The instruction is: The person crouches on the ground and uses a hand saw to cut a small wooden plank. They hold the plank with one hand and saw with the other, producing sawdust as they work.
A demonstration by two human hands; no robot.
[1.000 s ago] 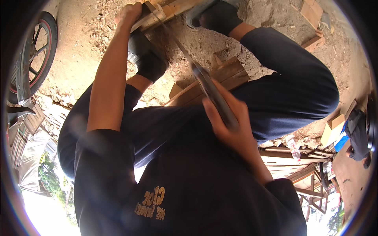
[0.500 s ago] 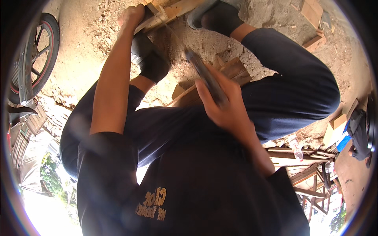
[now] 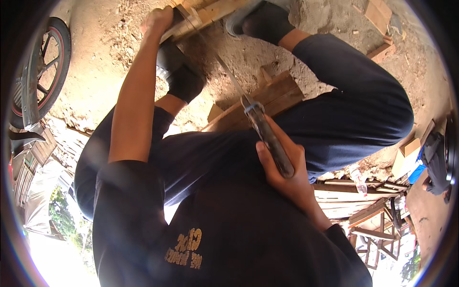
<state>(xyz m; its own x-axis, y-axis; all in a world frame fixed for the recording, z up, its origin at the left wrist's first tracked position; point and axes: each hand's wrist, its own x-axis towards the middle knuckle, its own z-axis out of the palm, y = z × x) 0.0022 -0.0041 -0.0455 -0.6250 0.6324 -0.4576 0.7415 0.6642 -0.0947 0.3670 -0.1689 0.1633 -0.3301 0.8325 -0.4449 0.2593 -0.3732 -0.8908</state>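
My right hand (image 3: 289,174) is wrapped round the dark handle of a handsaw (image 3: 270,142). Its thin blade slants up and left to a wooden piece (image 3: 210,14) at the top edge of the view. There the blade's far end meets the wood beside a dark block (image 3: 179,18). My left hand (image 3: 158,23) is closed over the left end of this wood; its fingertips are partly hidden. One dark shoe (image 3: 174,62) stands just below the wood, and my other foot (image 3: 265,23) is to its right.
Loose boards (image 3: 272,98) lie on the dirt floor between my legs. Wood offcuts (image 3: 377,16) are at the far right. A motorbike wheel (image 3: 52,62) stands at the left. At the lower right are a plastic bottle (image 3: 357,179), a wooden frame (image 3: 377,234) and another person (image 3: 434,162).
My right hand has drawn the saw back, down and to the right, so more of the blade shows. My left hand stays on the wood, nearly unmoved.
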